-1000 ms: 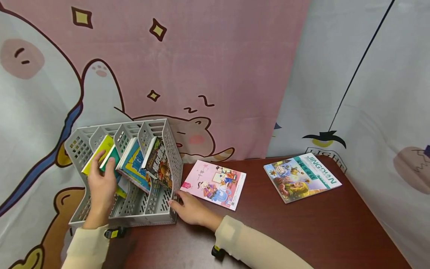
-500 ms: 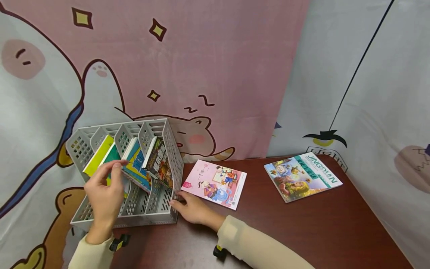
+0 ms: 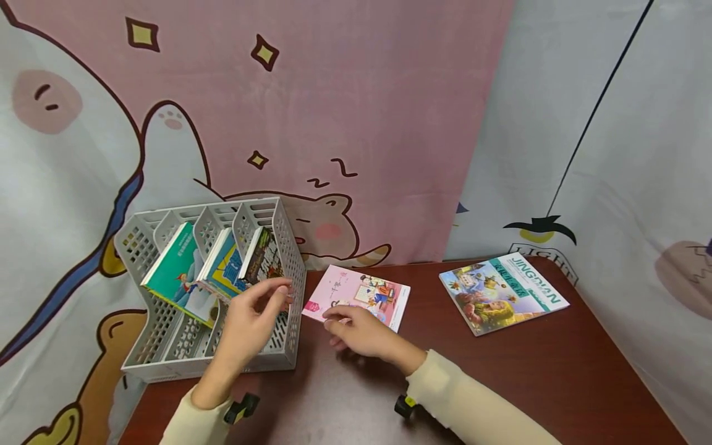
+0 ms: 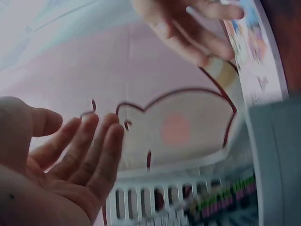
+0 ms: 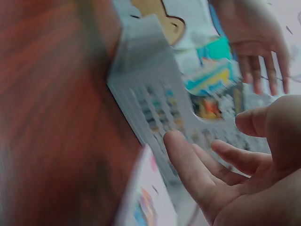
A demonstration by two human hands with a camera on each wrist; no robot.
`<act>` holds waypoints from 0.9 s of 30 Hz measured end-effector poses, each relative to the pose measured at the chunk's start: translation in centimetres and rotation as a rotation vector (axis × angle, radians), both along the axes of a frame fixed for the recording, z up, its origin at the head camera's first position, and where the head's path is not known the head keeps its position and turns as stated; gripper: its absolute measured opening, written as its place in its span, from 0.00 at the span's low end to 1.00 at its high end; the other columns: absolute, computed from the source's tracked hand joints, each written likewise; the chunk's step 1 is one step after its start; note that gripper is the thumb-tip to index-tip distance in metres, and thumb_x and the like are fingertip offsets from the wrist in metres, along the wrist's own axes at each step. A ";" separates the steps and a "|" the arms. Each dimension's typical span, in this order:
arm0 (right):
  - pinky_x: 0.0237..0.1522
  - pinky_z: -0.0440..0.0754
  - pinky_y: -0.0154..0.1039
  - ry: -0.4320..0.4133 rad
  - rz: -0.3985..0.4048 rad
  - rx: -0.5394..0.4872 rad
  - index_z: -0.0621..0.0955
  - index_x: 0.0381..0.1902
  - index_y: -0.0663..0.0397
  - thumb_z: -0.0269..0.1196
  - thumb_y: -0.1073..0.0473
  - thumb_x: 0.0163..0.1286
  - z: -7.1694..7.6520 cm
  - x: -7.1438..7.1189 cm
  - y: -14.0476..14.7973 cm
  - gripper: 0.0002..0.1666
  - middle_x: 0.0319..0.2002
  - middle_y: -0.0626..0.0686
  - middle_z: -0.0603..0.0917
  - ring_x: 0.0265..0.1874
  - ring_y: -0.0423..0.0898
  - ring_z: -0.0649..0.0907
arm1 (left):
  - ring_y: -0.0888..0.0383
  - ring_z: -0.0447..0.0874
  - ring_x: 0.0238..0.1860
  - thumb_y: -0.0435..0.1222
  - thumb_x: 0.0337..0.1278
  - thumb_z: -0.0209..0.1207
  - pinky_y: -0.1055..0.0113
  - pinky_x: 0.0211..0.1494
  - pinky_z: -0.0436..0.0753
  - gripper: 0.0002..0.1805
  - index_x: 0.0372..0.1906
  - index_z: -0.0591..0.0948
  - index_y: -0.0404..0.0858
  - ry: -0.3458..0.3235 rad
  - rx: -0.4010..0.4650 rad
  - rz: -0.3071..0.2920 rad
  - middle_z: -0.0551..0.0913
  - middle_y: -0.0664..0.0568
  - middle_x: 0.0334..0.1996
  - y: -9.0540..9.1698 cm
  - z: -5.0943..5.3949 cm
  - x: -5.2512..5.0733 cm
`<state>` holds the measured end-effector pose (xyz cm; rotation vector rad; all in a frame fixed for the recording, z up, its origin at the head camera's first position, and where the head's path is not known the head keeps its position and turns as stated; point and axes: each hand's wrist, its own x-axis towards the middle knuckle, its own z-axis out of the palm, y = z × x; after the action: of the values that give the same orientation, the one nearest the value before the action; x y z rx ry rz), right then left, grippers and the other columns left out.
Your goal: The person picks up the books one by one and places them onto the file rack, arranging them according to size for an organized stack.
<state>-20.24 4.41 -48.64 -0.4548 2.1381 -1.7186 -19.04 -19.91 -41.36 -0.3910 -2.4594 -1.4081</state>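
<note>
My left hand (image 3: 247, 327) hangs in front of the grey perforated book rack (image 3: 178, 369), with relaxed fingers (image 4: 84, 160) and nothing in them. Above the near edge of a pink picture book (image 3: 340, 283) lying on the table is my right hand (image 3: 364, 334). Its fingers (image 5: 186, 162) are loosely bent and hold nothing; whether they touch the book I cannot tell. Inside the rack, a green-covered book (image 3: 179, 267) leans in the left part. Beside it stand a blue and yellow book (image 3: 227, 262) and a dark-covered book (image 3: 262, 259), partly hidden by my left hand.
A second book, with a teal band and "JINGDIAN" on its cover (image 3: 503, 293), lies at the table's far right. The brown table (image 3: 500, 383) meets a cartoon-printed cloth (image 3: 389, 123) behind and a pale one on the right.
My left hand has left the green book and moved right. That book now leans left over the yellow one, its cover showing. My right hand has let go of the rack's side and moved right.
</note>
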 end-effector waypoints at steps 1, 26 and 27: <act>0.43 0.95 0.58 0.001 -0.015 -0.004 0.84 0.65 0.60 0.62 0.54 0.85 0.3 -0.1 0.8 0.20 0.47 0.66 0.91 0.41 0.64 0.95 | 0.61 0.93 0.40 0.40 0.84 0.62 0.72 0.43 0.90 0.11 0.58 0.91 0.46 -0.012 -0.009 0.002 0.95 0.48 0.45 0.5 0.0 0.0; 0.56 0.93 0.54 -0.083 -0.269 0.233 0.70 0.78 0.70 0.57 0.52 0.88 0.0 -1.6 15.3 0.33 0.68 0.74 0.82 0.55 0.63 0.92 | 0.33 0.82 0.71 0.49 0.77 0.62 0.33 0.75 0.78 0.33 0.78 0.76 0.37 -0.190 -0.230 0.109 0.84 0.36 0.70 9.9 -5.3 -4.7; 0.55 0.94 0.53 -0.095 -0.267 0.232 0.70 0.78 0.71 0.57 0.52 0.88 -0.1 -1.5 15.3 0.33 0.68 0.74 0.82 0.55 0.63 0.92 | 0.31 0.81 0.72 0.49 0.76 0.62 0.32 0.75 0.77 0.35 0.79 0.75 0.37 -0.200 -0.212 0.119 0.84 0.35 0.70 10.0 -5.6 -4.9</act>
<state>-21.77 19.72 -48.74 -0.0242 2.3758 -1.5566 -23.95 -9.89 -47.01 -0.1488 -2.7536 -1.1957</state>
